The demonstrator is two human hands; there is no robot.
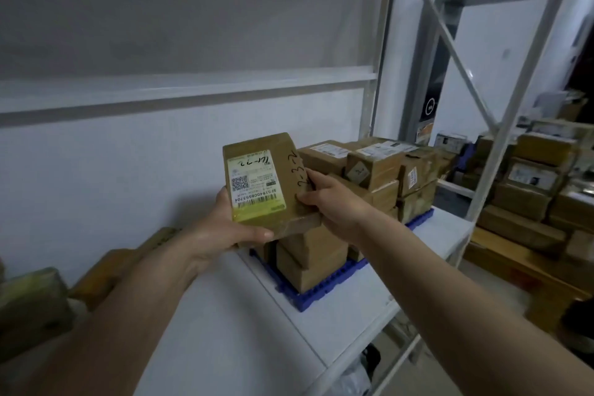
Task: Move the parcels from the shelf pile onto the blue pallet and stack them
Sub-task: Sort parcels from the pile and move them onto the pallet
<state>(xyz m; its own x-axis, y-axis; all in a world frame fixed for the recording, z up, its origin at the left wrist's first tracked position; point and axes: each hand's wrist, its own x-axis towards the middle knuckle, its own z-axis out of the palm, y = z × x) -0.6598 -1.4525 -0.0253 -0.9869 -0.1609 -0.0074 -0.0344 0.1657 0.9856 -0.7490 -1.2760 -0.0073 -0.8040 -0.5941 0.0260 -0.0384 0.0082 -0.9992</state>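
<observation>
Both my left hand (225, 228) and right hand (334, 199) grip a labelled parcel (260, 183) at frame centre, above the blue pallet (321, 296).

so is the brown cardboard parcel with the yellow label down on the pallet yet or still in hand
In hand. The brown cardboard parcel with the yellow label is gripped by the left hand and right hand, tilted above the blue plastic pallet.

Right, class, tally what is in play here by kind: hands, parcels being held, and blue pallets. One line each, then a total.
hands: 2 (left hand, right hand)
held parcel: 1
blue pallet: 1
Total: 4
</observation>
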